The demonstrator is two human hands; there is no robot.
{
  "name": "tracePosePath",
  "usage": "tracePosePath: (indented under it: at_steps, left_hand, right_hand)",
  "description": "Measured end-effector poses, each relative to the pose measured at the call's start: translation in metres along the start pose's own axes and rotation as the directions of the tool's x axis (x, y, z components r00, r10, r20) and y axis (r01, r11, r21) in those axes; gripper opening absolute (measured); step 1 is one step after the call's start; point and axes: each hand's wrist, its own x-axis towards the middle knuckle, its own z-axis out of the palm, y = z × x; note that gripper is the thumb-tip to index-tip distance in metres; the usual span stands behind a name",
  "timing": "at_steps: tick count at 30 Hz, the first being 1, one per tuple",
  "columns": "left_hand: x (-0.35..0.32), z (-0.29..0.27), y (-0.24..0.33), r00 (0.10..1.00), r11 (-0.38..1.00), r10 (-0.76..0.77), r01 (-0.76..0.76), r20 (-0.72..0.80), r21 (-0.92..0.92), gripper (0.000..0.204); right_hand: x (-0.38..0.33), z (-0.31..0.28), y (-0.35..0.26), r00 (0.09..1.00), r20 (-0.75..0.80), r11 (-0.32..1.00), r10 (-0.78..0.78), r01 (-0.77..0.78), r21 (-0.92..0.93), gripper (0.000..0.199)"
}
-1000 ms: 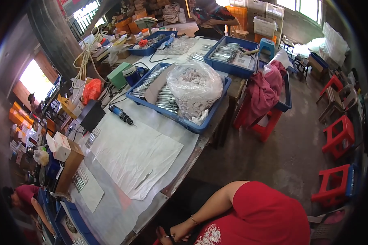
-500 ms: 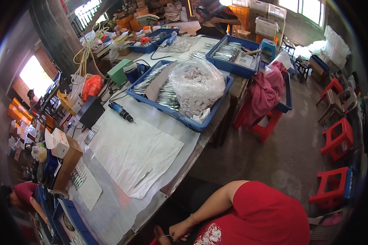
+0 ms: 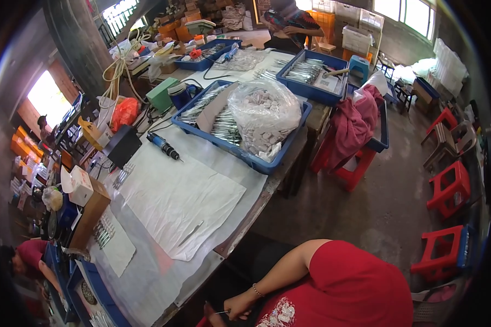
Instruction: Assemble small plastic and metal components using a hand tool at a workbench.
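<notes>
Little is changed since the earlier frames: only the view is shifted slightly. A long table [image 3: 240, 204] covered with white paper [image 3: 174, 201] runs from lower left to upper centre, bearing a blue tray [image 3: 256, 158] with a plastic bag [image 3: 264, 114] and a screwdriver [image 3: 162, 146]. Red stools [image 3: 447, 188] are seen at right. At bottom centre, one hand [image 3: 239, 306] is closed on a thin metal piece [image 3: 222, 312]; which hand cannot be told.

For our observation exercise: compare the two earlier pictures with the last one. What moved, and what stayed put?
Only the view drifts slightly; nothing on the table moved. The hand with the bracelet stays low at the lower edge, pinching a thin metal piece. The blue tray, bag of small parts and electric screwdriver lie unchanged.
</notes>
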Motion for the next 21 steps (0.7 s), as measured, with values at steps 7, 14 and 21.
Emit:
tracePosePath:
  at_steps: [7, 14, 21]
  left_hand:
    - [0.0008, -0.0021, -0.0024, 1.0, 0.999, -0.011, 0.011, 0.006, 0.037, 0.061]
    - [0.0045, -0.0005, -0.0028, 1.0, 0.997, -0.023, 0.022, 0.018, 0.077, 0.06]
    - [0.0068, 0.0033, -0.003, 0.999, 0.993, -0.04, 0.036, 0.034, 0.116, 0.06]
  right_hand:
    - [0.0021, 0.0003, 0.0019, 1.0, 0.007, 0.999, -0.003, 0.003, -0.033, 0.019]
    - [0.0024, 0.0002, 0.0024, 0.999, 0.017, 0.998, -0.027, 0.028, -0.057, 0.02]
    - [0.0014, 0.0005, 0.0017, 1.0, -0.003, 0.999, -0.021, 0.021, -0.031, 0.017]
